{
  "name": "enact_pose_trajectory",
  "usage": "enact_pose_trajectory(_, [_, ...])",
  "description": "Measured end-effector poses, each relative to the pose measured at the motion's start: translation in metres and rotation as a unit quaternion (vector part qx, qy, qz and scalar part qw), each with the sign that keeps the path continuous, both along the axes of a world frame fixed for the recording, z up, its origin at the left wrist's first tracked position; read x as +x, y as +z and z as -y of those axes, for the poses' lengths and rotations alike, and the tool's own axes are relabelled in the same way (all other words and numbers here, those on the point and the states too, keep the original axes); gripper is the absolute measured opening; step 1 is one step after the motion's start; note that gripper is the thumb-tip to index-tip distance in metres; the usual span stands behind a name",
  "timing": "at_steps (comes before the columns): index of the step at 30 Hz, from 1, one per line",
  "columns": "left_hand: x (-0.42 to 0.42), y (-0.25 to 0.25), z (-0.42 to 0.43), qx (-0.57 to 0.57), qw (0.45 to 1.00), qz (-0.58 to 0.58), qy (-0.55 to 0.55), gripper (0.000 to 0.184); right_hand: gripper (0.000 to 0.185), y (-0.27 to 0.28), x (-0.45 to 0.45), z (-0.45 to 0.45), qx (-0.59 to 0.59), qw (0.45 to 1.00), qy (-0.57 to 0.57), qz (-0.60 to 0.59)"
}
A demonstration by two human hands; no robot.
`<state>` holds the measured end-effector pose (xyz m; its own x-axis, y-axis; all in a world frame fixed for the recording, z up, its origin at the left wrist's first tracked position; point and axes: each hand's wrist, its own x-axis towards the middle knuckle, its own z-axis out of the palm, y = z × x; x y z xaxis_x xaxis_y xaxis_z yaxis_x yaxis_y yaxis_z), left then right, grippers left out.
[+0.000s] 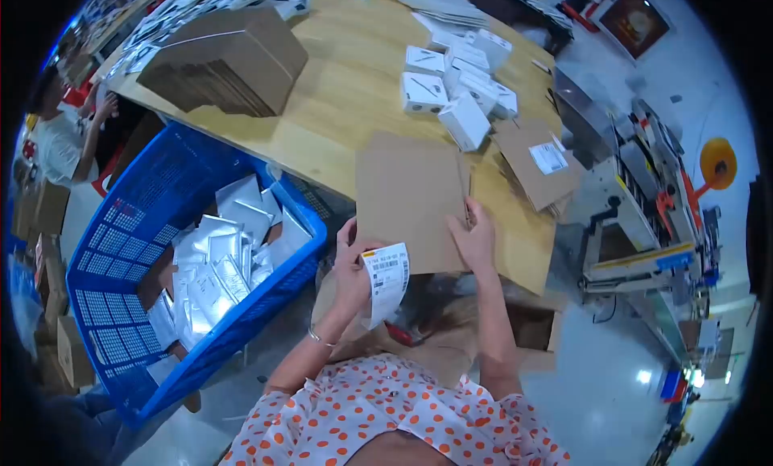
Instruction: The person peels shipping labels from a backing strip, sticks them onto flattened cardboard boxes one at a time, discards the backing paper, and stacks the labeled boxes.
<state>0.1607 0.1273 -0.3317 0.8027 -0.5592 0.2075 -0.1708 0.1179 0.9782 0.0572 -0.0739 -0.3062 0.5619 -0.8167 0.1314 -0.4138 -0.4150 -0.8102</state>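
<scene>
A flat brown cardboard mailer (412,196) lies over the near edge of the table, in front of my body. My left hand (353,273) is closed at its lower left corner and holds a printed white shipping label (388,282), which hangs down with barcodes showing. Whether those fingers also grip the cardboard, I cannot tell. On the other side, my right hand (473,236) is closed on the mailer's right edge, thumb on top. Beside it lies a small stack of mailers with a labelled one (527,161) uppermost.
White boxes (465,121) are piled on the wooden table (346,55). A bundle of folded cardboard (233,63) stands at the left. Below it, a blue crate (121,256) holds several silvery packets (217,265). Equipment (644,216) stands at right; another person (68,144) is far left.
</scene>
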Motion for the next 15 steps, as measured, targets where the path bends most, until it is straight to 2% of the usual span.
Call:
enact_pose_trajectory(3, [-0.012,0.002,0.014,0.010,0.999,0.017,-0.032,0.023,0.044,0.002,-0.015,0.004,-0.051,0.998,-0.006,-0.042])
enact_pose_trajectory(9, [-0.021,-0.009,0.011,0.037,0.999,0.011,-0.022,0.026,0.040,-0.003,-0.020,-0.006,-0.149,0.989,-0.021,-0.002])
enact_pose_trajectory(11, [-0.028,0.005,0.005,0.014,0.999,0.049,0.003,0.026,0.038,0.010,-0.024,-0.014,-0.018,0.993,-0.002,0.120])
enact_pose_trajectory(13, [-0.035,0.033,0.000,-0.012,0.996,0.088,0.025,0.026,0.036,0.031,-0.026,-0.023,0.112,0.965,0.016,0.238])
enact_pose_trajectory(15, [-0.048,0.070,-0.013,-0.043,0.982,0.186,-0.012,0.026,0.036,0.061,-0.046,-0.021,0.170,0.937,0.000,0.305])
